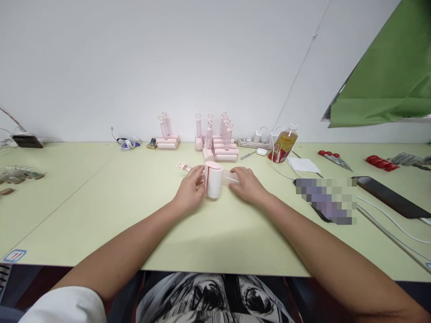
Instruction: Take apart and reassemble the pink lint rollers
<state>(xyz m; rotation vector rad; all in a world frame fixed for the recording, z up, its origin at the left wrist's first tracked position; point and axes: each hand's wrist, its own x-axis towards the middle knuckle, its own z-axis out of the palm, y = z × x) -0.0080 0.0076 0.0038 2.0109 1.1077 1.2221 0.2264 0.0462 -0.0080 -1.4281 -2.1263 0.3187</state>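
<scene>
A white lint roller (213,179) with a pale pink handle lies on the pale green table (134,211) in front of me. My left hand (190,190) grips its left side, fingers curled round the roller by the handle. My right hand (247,184) rests on the right side, fingers closed on a clear cover (232,177) at the roller's end. Both hands lie low on the table.
Finished pink lint rollers (217,139) stand and lie stacked by the wall, with another small group (166,134) to their left. A drink bottle (283,144), power strip (254,142), white cables, red-handled tools (332,157) and a dark phone (390,197) sit to the right.
</scene>
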